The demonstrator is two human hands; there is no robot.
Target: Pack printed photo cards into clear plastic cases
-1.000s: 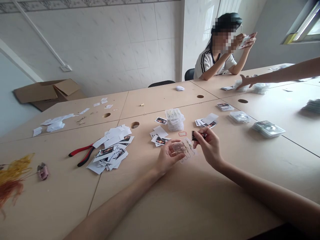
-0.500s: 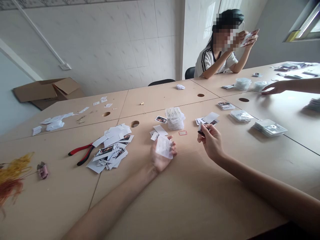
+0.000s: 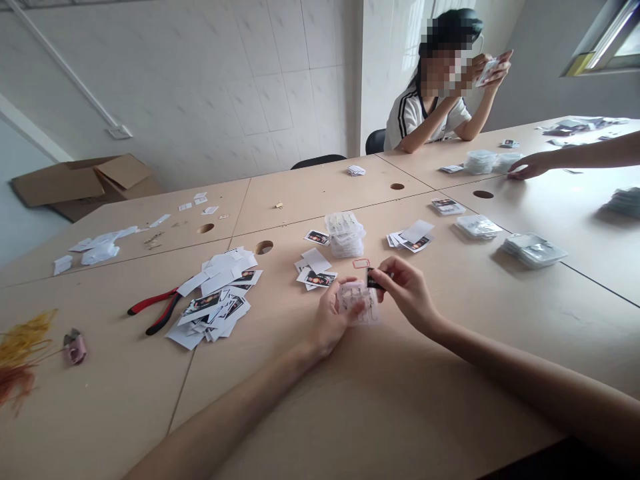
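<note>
While my left hand (image 3: 334, 315) grips the clear sleeve (image 3: 359, 301), my right hand (image 3: 406, 292) pinches the small dark card (image 3: 373, 281) at the sleeve's upper right edge, hands nearly touching.

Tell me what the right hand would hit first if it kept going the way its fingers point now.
The right hand, pinching a small dark card, points left toward the clear plastic pouch in the left hand. It would probably meet that pouch first, though depth is hard to judge.
</note>
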